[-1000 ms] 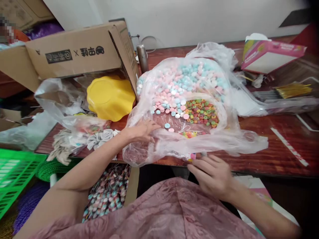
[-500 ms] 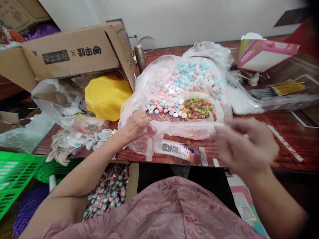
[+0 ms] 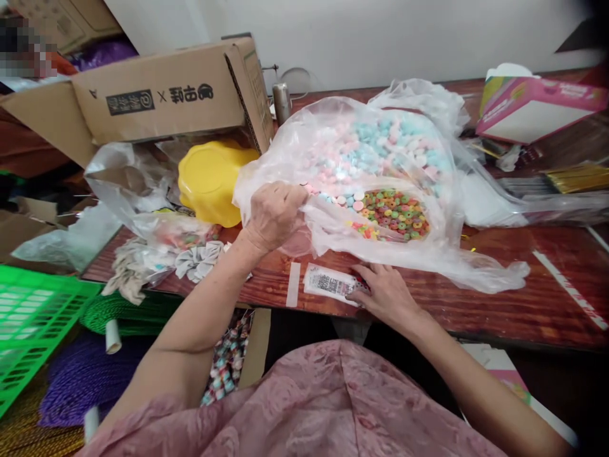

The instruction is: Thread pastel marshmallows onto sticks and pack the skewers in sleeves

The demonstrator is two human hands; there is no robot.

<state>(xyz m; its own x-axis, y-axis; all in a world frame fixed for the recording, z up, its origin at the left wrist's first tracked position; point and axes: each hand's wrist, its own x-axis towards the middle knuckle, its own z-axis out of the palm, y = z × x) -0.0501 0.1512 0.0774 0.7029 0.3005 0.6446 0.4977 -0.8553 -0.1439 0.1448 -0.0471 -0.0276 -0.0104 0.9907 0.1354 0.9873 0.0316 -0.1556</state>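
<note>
My left hand is closed on the gathered near-left edge of a clear plastic bag and lifts it off the table. Inside the bag lie many pink, blue and white candy-like discs. Nearer the front, small multicoloured rings sit in an inner bag. At the table's front edge, my right hand has its thumb and fingers around the right end of a flat white printed packet, hiding that end. A pale strip of tape lies just left of the packet.
A cardboard box and a yellow scalloped container stand at left. Grey cloth lies near the front edge. A green basket is lower left. A pink carton and gold ties are at right.
My left hand has raised the bag's edge. My right hand has let go of the bag's right side and moved left and down to the packet. The view has shifted slightly.
</note>
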